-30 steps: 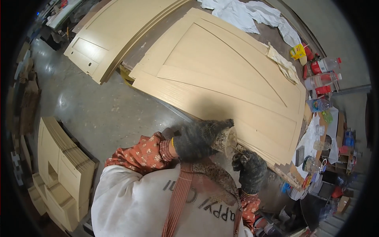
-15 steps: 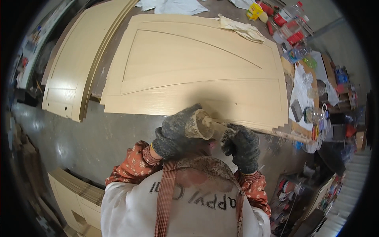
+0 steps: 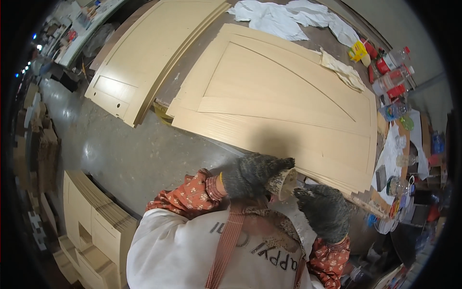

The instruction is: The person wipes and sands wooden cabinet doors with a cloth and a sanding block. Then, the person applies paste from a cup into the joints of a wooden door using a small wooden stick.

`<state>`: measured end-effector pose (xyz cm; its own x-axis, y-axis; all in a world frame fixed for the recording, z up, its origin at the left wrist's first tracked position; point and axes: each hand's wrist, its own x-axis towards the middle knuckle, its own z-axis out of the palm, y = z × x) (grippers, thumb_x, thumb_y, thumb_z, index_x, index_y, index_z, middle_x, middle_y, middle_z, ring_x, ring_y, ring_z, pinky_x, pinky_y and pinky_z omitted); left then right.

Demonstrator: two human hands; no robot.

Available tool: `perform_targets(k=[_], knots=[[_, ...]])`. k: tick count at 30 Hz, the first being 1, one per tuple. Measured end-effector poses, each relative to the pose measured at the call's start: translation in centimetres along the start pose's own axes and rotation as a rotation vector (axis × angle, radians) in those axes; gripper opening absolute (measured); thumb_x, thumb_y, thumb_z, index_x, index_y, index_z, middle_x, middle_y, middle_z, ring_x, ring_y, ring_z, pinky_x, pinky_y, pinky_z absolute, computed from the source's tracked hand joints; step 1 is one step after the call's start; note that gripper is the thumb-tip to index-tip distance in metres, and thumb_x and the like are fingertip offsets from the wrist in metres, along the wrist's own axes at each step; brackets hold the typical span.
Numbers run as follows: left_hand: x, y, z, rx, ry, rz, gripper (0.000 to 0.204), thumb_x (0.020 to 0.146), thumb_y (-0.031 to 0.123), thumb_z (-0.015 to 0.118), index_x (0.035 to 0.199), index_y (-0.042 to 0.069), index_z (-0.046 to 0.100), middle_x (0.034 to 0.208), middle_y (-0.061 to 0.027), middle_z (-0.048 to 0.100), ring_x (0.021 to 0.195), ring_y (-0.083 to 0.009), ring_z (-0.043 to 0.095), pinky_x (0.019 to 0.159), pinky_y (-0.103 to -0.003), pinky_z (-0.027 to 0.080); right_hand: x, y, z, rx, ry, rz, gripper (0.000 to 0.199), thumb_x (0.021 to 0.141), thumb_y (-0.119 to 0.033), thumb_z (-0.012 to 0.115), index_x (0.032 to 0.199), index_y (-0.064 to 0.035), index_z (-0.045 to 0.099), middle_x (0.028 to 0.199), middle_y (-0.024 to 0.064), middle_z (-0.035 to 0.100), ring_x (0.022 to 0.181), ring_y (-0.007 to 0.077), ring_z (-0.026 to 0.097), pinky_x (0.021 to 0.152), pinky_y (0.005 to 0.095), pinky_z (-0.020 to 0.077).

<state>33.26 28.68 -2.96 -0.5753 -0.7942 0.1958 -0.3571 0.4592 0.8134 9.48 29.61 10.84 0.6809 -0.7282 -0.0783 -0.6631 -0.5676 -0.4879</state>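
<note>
A small cup (image 3: pixel 284 183), its sides crusted with beige paste, is held in my left hand (image 3: pixel 250 176) in a dark knitted glove. The cup is tilted, its mouth turned toward the right. My right hand (image 3: pixel 325 212), gloved the same way, is closed close to the cup's rim; whatever sits between its fingers is too small and blurred to name. Both hands are in front of the near edge of a stack of wide beige panels (image 3: pixel 279 91) with grooved outlines. A shadow falls on the top panel just beyond my left hand.
Narrower beige panels (image 3: pixel 149 58) are stacked at left, and more panels (image 3: pixel 96 212) stand at lower left. White cloths (image 3: pixel 274 17) lie at the back, a folded cream cloth (image 3: pixel 342 72) on the panel's far right corner. Plastic bottles (image 3: pixel 392 62) and a grey block (image 3: pixel 380 178) crowd the right.
My view has turned, so the panels appear shifted rightward. The cup has tipped further to the right in my left hand. The pale strand between cup and right hand no longer shows.
</note>
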Motion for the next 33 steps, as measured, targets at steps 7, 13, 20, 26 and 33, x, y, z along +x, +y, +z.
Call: perform_targets(k=[7,13,20,26,33], knots=[[-0.1,-0.2,-0.3,-0.105,0.053,0.009,0.103,0.057,0.028,0.09,0.143,0.004,0.04,0.128,-0.0188,0.058,0.115,-0.0344,0.058,0.098,-0.041,0.047,1.1,1.4,1.5,0.72,0.063,0.385,0.021,0.091,-0.014,0.059,0.099,0.0047,0.066,0.072,0.0112,0.067,0.06,0.0188,0.065,0.053,0.0311,0.0524],[0.0,1.2,-1.2,0.015,0.156,-0.093,0.085,0.068,0.034,0.084,0.137,0.001,0.046,0.119,-0.0151,0.063,0.107,-0.0282,0.064,0.092,-0.036,0.053,-0.1,1.5,4.2,1.217,0.323,0.669,0.029,0.093,-0.023,0.059,0.103,0.0026,0.066,0.068,0.0092,0.065,0.052,0.0146,0.061,0.046,0.0259,0.0474],[0.6,2.3,-1.0,0.266,0.287,-0.052,0.07,0.078,0.037,0.079,0.13,-0.001,0.052,0.117,-0.0163,0.064,0.104,-0.0267,0.065,0.09,-0.035,0.054,-3.1,4.1,8.0,0.853,0.754,0.556,0.033,0.09,-0.02,0.062,0.113,0.0038,0.064,0.075,0.0087,0.066,0.058,0.0148,0.059,0.05,0.0259,0.0456],[0.5,2.0,-1.1,0.188,0.179,-0.058,0.07,0.08,0.034,0.077,0.133,-0.001,0.049,0.124,-0.0179,0.06,0.114,-0.0296,0.06,0.098,-0.037,0.049,-4.4,6.0,9.3,0.488,0.98,0.413,0.028,0.091,-0.004,0.057,0.118,0.003,0.063,0.099,0.0123,0.068,0.08,0.0193,0.065,0.065,0.0298,0.0532],[0.2,1.6,-0.5,0.077,0.218,-0.105,0.073,0.079,0.034,0.077,0.137,0.0,0.046,0.128,-0.0182,0.058,0.114,-0.0312,0.06,0.098,-0.038,0.049,-2.9,6.5,9.5,-0.244,0.828,0.308,0.03,0.092,-0.001,0.055,0.121,-0.0015,0.062,0.118,0.0179,0.064,0.097,0.0322,0.065,0.084,0.0392,0.0536]])
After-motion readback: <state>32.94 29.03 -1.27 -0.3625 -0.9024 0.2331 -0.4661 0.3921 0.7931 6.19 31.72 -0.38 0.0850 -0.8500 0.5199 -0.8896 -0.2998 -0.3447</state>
